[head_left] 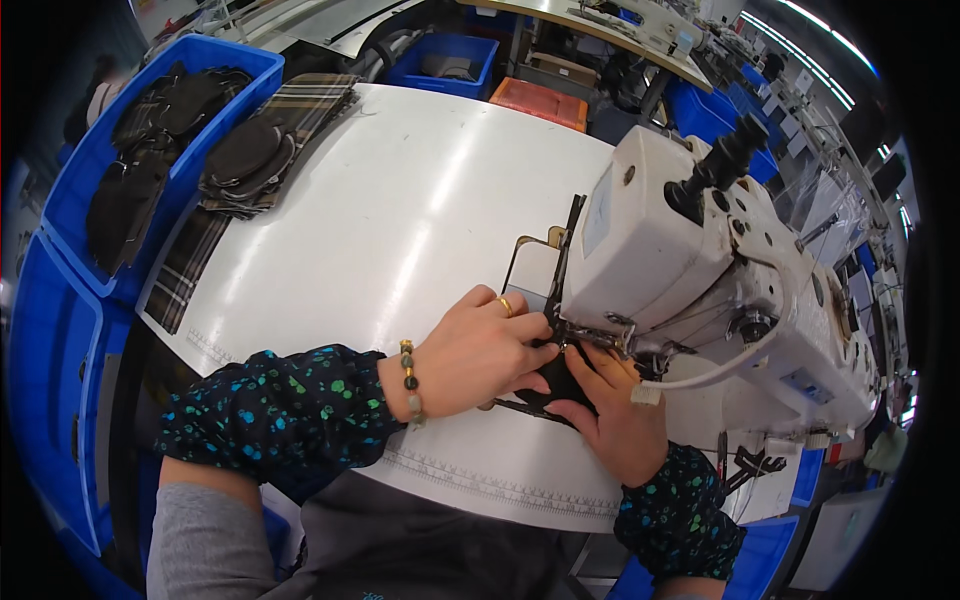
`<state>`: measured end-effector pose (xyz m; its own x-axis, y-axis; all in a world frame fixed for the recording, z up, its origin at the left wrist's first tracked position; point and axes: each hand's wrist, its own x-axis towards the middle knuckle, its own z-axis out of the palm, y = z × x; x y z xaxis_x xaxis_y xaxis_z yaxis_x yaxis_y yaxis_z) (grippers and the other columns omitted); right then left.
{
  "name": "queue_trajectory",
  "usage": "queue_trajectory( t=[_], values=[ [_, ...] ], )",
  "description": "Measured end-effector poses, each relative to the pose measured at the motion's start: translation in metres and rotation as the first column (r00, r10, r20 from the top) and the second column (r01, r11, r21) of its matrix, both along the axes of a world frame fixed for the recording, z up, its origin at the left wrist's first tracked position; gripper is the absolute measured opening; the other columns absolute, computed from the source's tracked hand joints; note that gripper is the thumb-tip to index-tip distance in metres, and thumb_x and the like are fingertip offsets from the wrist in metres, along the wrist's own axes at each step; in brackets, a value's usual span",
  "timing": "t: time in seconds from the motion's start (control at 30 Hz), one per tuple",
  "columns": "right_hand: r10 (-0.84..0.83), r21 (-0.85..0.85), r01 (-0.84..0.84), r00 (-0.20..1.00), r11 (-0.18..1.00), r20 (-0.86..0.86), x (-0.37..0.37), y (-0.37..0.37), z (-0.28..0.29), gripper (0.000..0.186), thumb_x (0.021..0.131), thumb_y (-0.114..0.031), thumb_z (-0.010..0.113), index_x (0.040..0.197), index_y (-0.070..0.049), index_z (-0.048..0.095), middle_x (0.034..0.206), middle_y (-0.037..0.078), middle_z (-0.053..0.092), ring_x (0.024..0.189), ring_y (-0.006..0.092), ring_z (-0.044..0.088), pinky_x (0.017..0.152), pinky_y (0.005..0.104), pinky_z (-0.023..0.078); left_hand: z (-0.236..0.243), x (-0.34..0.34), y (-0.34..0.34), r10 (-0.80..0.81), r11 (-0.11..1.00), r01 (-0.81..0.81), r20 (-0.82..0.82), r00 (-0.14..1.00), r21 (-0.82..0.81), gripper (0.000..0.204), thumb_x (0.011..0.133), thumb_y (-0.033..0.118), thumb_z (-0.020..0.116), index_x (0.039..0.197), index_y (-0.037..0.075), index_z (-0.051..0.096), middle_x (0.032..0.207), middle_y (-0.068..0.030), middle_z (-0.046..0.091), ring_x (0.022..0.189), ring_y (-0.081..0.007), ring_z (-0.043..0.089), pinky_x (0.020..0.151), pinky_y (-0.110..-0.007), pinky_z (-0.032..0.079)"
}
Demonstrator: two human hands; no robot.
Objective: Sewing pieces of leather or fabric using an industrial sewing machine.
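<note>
A piece of black fabric (570, 378) lies under the head of a white sewing machine (640, 230), close to the needle area. My left hand (480, 350) has its fingers curled down onto the fabric's left side and pinches it. On the right, my right hand (620, 420) rests flat on the same fabric, fingers stretched toward the presser foot and thumb held apart. Beyond my left fingers, a narrow black strip (572, 240) runs up beside the machine head. My hands and the machine hide part of the fabric and the needle.
Blue bins (66, 215) line the left side, one filled with dark fabric pieces (150, 150). Dark pieces are stacked on plaid cloth (310, 105) at the table's far left. The white tabletop (400, 220) carries a printed ruler along its near edge. An orange bin (540, 103) stands behind.
</note>
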<state>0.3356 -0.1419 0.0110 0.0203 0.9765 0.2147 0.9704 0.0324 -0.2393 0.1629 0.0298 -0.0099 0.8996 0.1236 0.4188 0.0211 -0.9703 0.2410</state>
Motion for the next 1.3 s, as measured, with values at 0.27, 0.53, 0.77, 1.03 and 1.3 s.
queue_trajectory(
  t=[0.27, 0.53, 0.77, 1.03, 1.3],
  values=[
    [-0.003, -0.008, 0.003, 1.000, 1.000, -0.004, 0.000, 0.001, -0.002, 0.061, 0.087, -0.039, 0.078, 0.133, -0.003, 0.065, 0.135, 0.020, 0.063, 0.123, 0.0404, 0.060, 0.103, 0.0461, 0.049, -0.001, 0.001, 0.001, -0.002, 1.000, 0.002, 0.009, 1.000, 0.018, 0.036, 0.083, 0.042, 0.075, 0.108, 0.016, 0.079, 0.102, 0.0062, 0.062, 0.103, -0.0160, 0.054, 0.085, -0.033, 0.042],
    [-0.020, -0.017, 0.019, 0.999, 1.000, -0.048, 0.002, 0.002, -0.002, 0.056, 0.088, -0.036, 0.079, 0.131, -0.002, 0.066, 0.130, 0.022, 0.065, 0.117, 0.0405, 0.063, 0.102, 0.0452, 0.049, 0.004, 0.000, 0.002, -0.002, 1.000, 0.002, -0.056, 0.998, 0.004, 0.038, 0.082, 0.038, 0.076, 0.113, 0.017, 0.078, 0.116, 0.0059, 0.068, 0.108, -0.0164, 0.058, 0.086, -0.033, 0.046],
    [-0.116, -0.110, 0.060, 0.767, 0.992, -0.631, 0.015, -0.002, -0.013, 0.036, 0.096, -0.023, 0.073, 0.125, -0.001, 0.070, 0.126, 0.016, 0.069, 0.114, 0.0246, 0.066, 0.101, 0.0378, 0.050, 0.004, 0.000, 0.001, 0.000, 1.000, 0.000, -0.071, 0.997, 0.002, 0.039, 0.082, 0.038, 0.076, 0.114, 0.016, 0.077, 0.116, 0.0050, 0.067, 0.108, -0.0167, 0.058, 0.087, -0.032, 0.046],
    [0.037, 0.046, 0.204, 0.049, 0.978, -0.998, 0.029, -0.008, -0.039, 0.026, 0.104, -0.020, 0.059, 0.118, 0.002, 0.066, 0.112, 0.013, 0.074, 0.110, 0.0206, 0.066, 0.103, 0.0355, 0.049, 0.006, 0.000, 0.000, -0.006, 1.000, 0.006, -0.064, 0.998, 0.007, 0.040, 0.082, 0.038, 0.076, 0.116, 0.017, 0.077, 0.116, 0.0045, 0.067, 0.109, -0.0169, 0.058, 0.087, -0.032, 0.046],
    [-0.261, -0.186, 0.217, 0.400, 0.958, -0.879, 0.014, 0.002, -0.001, 0.027, 0.102, -0.021, 0.063, 0.107, 0.001, 0.077, 0.104, 0.006, 0.073, 0.100, 0.0143, 0.065, 0.094, 0.0299, 0.050, 0.008, 0.000, -0.003, 0.015, 1.000, -0.016, -0.083, 0.996, -0.010, 0.042, 0.083, 0.036, 0.075, 0.119, 0.013, 0.075, 0.116, 0.0028, 0.066, 0.110, -0.0180, 0.057, 0.094, -0.034, 0.046]
  ],
)
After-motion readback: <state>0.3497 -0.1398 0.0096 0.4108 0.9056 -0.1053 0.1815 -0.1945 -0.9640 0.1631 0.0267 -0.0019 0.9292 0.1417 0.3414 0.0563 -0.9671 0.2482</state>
